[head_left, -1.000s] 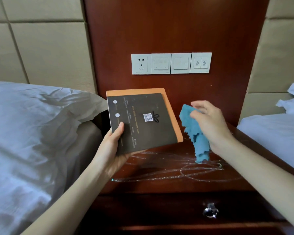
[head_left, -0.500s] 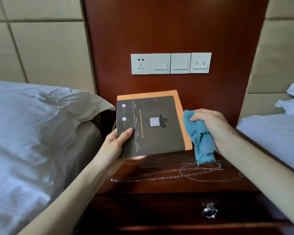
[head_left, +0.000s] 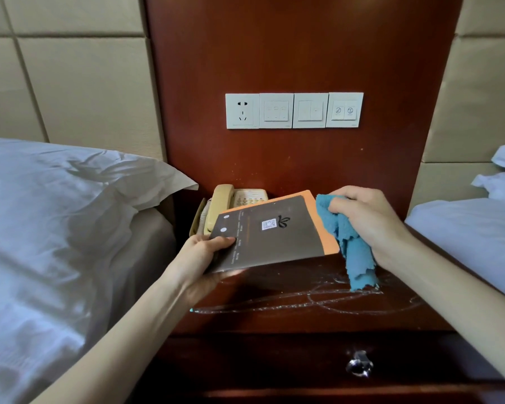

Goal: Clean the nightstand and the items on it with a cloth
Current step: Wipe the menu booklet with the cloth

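The blue cloth (head_left: 352, 249) is bunched in the right hand (head_left: 365, 220), whose fingers curl round its upper part. Its loose end hangs down to the nightstand surface (head_left: 274, 316), where thin wet streaks loop across the dark wood. The top of the cloth sits just beside the right edge of a dark booklet (head_left: 271, 237), which is backed by an orange cover (head_left: 324, 228) showing along its top and right sides.

The left hand (head_left: 200, 258) pinches the booklet at its lower left corner, thumb on top and fingers underneath, holding it tilted above the surface. Behind it, at the back left, stands a beige telephone (head_left: 231, 199), partly hidden. Below the top is a drawer with a shiny knob (head_left: 359, 367). On the wooden wall panel (head_left: 274, 53) above is a row of white switch plates (head_left: 293, 110). A pillow (head_left: 70, 182) lies on the bed to the left, and another bed (head_left: 464, 228) stands to the right.
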`<state>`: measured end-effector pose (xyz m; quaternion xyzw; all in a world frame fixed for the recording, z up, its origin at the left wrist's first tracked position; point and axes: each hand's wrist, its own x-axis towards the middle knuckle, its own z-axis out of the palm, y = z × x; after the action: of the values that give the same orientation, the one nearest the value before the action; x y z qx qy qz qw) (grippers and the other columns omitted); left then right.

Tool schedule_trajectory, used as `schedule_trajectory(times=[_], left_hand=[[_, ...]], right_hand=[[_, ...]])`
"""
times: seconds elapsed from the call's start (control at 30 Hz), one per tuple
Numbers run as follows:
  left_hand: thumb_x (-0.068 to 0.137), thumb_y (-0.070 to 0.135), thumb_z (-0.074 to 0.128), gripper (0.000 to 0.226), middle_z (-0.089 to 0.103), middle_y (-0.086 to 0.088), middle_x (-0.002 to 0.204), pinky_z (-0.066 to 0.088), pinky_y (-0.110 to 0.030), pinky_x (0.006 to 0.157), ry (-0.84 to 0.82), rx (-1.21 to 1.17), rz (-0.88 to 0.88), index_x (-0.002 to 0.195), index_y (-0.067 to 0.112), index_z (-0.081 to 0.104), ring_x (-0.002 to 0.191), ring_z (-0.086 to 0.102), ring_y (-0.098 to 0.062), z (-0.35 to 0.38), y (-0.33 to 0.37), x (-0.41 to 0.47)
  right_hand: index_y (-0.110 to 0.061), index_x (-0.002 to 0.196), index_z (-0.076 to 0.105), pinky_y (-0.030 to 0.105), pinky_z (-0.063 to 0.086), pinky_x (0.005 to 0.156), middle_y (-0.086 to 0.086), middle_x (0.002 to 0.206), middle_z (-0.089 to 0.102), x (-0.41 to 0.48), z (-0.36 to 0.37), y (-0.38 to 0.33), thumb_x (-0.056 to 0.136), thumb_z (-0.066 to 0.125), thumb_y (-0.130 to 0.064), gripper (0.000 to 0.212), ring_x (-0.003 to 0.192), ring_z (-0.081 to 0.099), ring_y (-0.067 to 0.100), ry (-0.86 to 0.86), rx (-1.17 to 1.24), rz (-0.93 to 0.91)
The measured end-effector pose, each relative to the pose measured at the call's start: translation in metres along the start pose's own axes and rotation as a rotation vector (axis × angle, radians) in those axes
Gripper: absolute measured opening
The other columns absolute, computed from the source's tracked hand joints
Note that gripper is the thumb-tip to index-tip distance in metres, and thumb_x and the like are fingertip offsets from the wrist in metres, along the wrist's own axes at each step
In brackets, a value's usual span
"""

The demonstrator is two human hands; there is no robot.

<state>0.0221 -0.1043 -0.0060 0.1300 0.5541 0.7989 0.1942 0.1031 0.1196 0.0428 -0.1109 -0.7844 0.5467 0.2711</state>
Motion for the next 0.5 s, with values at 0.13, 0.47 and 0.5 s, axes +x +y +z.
schedule_trajectory(times=[0.13,0.47,0.5], left_hand=[[0.091,-0.003,0.048,0.029,0.073,-0.011,0.086,0.053,-0.028,0.048,-0.066,0.033,0.144,0.117,0.004,0.057,0.066,0.071,-0.019,0.002,0.004,-0.005],[0.089,0.001,0.054,0.052,0.062,-0.016,0.122,0.055,-0.036,0.078,-0.399,0.032,0.27,0.13,0.032,0.051,0.104,0.064,-0.03,0.016,0.0,-0.015],[0.088,0.0,0.053,0.053,0.063,-0.016,0.122,0.055,-0.036,0.078,-0.396,0.025,0.279,0.13,0.031,0.051,0.104,0.064,-0.03,0.015,0.0,-0.016]], right_hand=[[-0.02,0.088,0.057,0.02,0.045,0.053,-0.001,0.086,0.061,0.006,0.0,-0.003,0.081,0.059,-0.012,0.01,0.069,0.059,0.014,0.203,-0.237,-0.19],[-0.009,0.087,0.056,0.003,0.038,0.076,-0.002,0.106,0.048,-0.032,0.07,-0.026,0.079,0.07,-0.008,0.016,0.094,0.048,0.004,-0.05,-0.464,-0.834],[-0.006,0.089,0.061,0.009,0.042,0.078,0.001,0.107,0.052,-0.03,0.071,-0.028,0.08,0.07,-0.008,0.013,0.095,0.051,0.008,-0.053,-0.472,-0.862]])
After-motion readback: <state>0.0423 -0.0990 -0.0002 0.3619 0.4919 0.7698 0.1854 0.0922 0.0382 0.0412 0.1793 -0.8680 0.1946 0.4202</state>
